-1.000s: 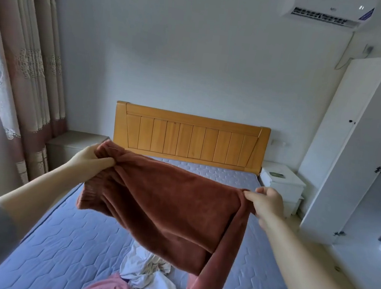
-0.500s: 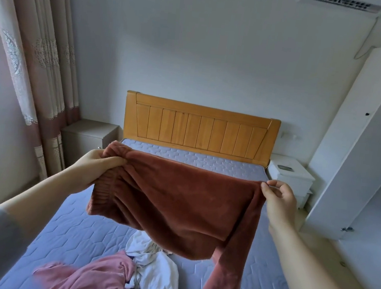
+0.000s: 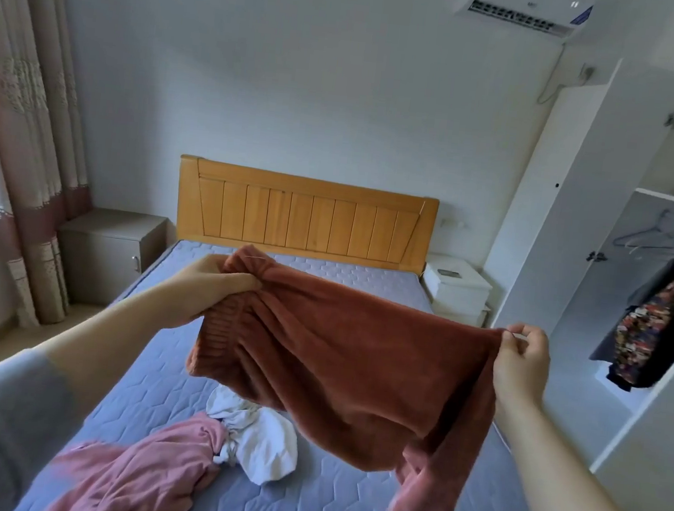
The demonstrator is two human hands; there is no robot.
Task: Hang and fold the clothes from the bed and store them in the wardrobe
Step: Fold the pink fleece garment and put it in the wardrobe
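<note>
Head view: the left hand (image 3: 216, 284) is curled tight round the ribbed edge of a rust-brown sweater (image 3: 337, 351). The right hand (image 3: 521, 362) pinches the opposite edge, so it hangs spread above the bed (image 3: 342, 505), one sleeve dangling. It looks thick, soft and light; the shoulders seem the best hold for hanging. On the bed beneath it a pink garment (image 3: 146, 472) touches a white garment (image 3: 261, 443). Beside the bed the wardrobe (image 3: 578, 239) stands open, with bare hangers (image 3: 644, 240) and the way apparently unobstructed.

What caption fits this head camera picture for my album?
Left hand and right hand hold a rust sweater above the bed, beside the open wardrobe.
</note>
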